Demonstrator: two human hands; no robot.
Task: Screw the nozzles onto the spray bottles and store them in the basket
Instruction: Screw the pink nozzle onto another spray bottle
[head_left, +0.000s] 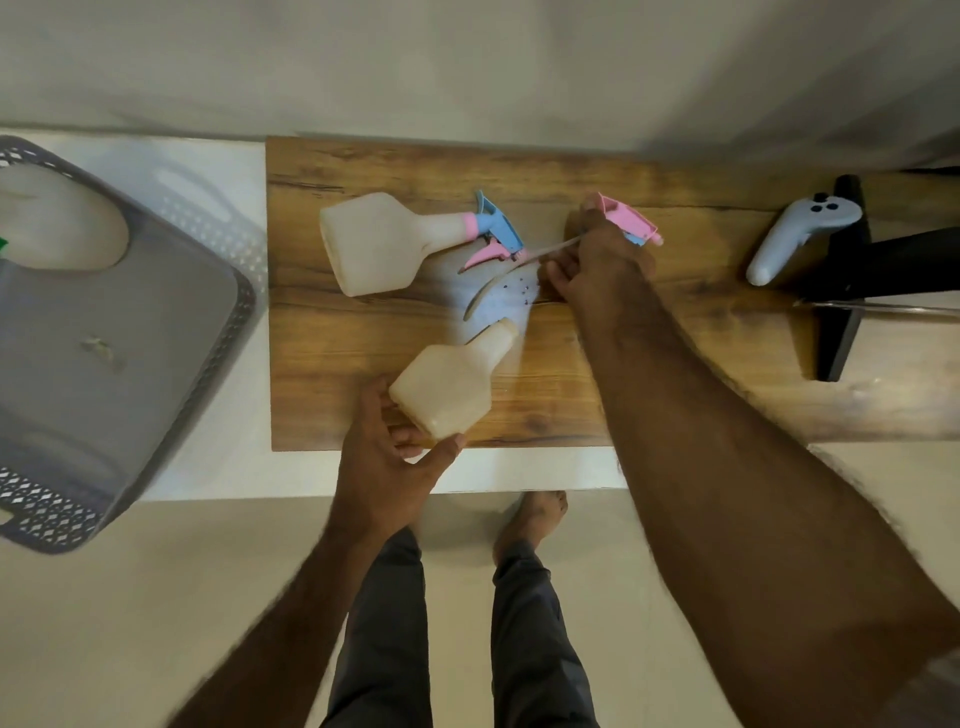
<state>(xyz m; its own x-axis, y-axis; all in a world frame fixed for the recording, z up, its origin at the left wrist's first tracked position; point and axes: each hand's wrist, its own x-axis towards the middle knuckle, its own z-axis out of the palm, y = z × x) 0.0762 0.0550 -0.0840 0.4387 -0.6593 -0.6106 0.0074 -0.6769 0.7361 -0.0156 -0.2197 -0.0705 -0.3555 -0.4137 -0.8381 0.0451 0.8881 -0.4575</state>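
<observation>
Left hand (387, 457) grips an open bottle (449, 387) — right hand (597, 270) holds a pink nozzle (626, 218) above the wooden board (675, 338).

White bench (208, 467) topped by wood-grain board (675, 171), set against plain pale wall (467, 62). Beige floor (156, 597) below, smooth and evenly lit. Black stand (841, 332) at right edge.

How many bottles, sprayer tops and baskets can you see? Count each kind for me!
Bottles: 2, one with its top on, one open in the left hand
Sprayer tops: 2, one on a bottle, one in the right hand
Baskets: 1
Game controllers: 1
Total: 6
</observation>
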